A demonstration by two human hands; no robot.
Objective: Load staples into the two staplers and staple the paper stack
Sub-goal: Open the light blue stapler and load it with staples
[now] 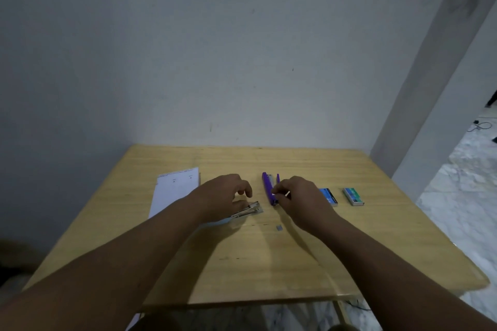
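A small metal stapler (pixel 248 210) lies on the wooden table (pixel 269 258), and my left hand (pixel 224 195) rests on it, thumb and fingers gripping its rear part. Just to the right a purple stapler (pixel 269 187) lies hinged apart, its magazine showing. My right hand (pixel 297 196) is beside it, fingertips pinching a thin pale strip of staples (pixel 281 193) over the purple stapler's near end. The white paper stack (pixel 174 189) lies to the left, partly under my left forearm.
A blue staple box (pixel 328 196) and a green staple box (pixel 353 196) sit to the right of my right hand. A small grey bit of staples (pixel 279 227) lies on the table between my forearms. A wall stands behind the table.
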